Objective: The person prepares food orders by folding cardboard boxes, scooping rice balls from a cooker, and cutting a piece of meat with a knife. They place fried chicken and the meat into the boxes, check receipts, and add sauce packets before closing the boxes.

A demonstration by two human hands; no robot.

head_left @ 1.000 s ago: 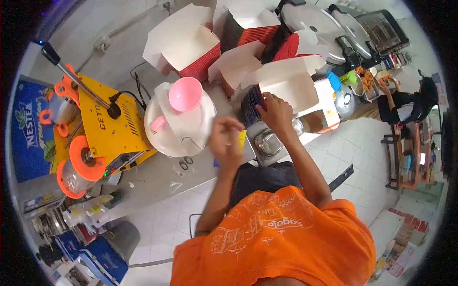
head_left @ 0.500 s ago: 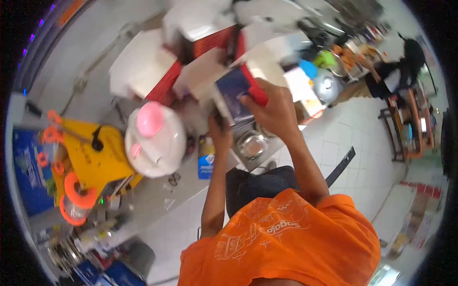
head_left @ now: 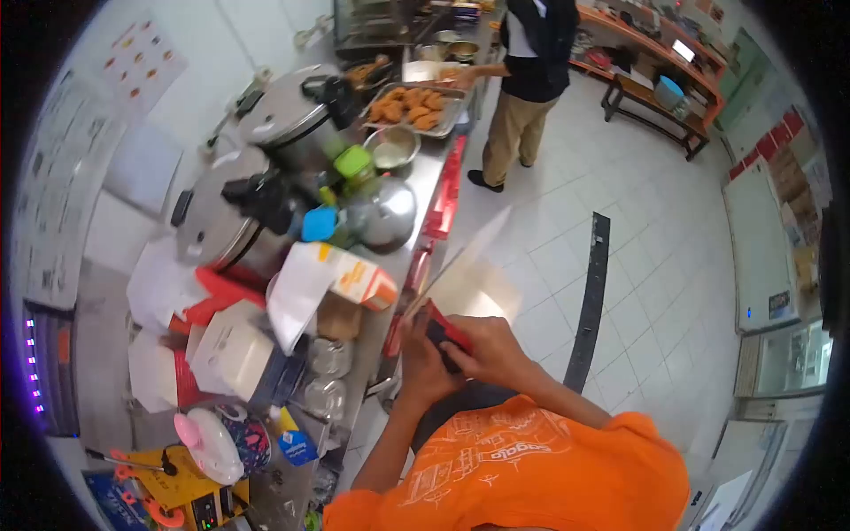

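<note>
Between my two hands, just off the counter's front edge, is a cardboard food box (head_left: 438,329). It has red and dark faces, and a pale flap stands up from it, blurred. My left hand (head_left: 425,367) is closed on its near left side. From the right, my right hand (head_left: 491,345) grips the red edge, fingers bent round it. Several similar white and red food boxes (head_left: 235,350) stand on the counter to the left. Nearest to my left hand on the counter are clear plastic containers (head_left: 328,394). The held box's underside is hidden.
Along the steel counter (head_left: 359,385) are large lidded cookers (head_left: 297,115), a white and orange carton (head_left: 359,276), a tray of fried food (head_left: 412,108) and a pink-lidded pot (head_left: 221,447). A co-worker (head_left: 531,71) stands at its far end. Tiled floor (head_left: 540,230) lies right.
My view has swung to the right along the counter. The box has moved from over the counter to beyond its front edge, and both hands have come closer together on it.
</note>
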